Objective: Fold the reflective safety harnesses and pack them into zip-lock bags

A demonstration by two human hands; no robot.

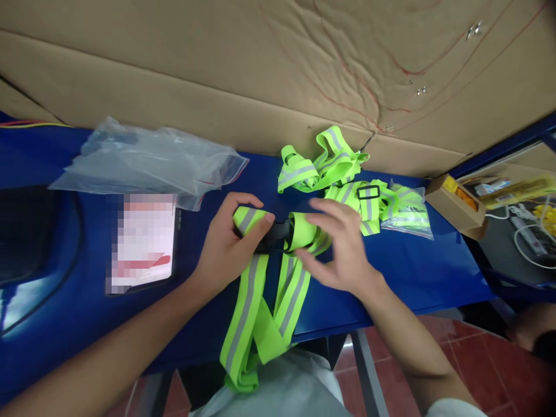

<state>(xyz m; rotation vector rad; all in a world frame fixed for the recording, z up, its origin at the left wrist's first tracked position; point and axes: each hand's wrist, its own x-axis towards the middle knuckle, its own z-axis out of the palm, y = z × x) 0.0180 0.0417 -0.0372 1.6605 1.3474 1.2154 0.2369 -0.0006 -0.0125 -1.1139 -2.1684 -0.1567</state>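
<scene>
In the head view, the lime reflective strap is in hand above the front edge of the blue worktop, its loose lengths hanging over that edge toward the person's lap. The left hand grips one folded end, thumb on top beside the black buckle. The right hand is spread wide around the other folded end; whether its fingers touch the webbing I cannot tell. The work looks partway along: the buckle bridges both folded ends and seems joined, while the hanging lengths are ungathered. Near the back edge, bundled straps lie unbagged; toward the right end, a clear bag already holds strapping. Plastic bags along the back edge, on the left, look unused.
</scene>
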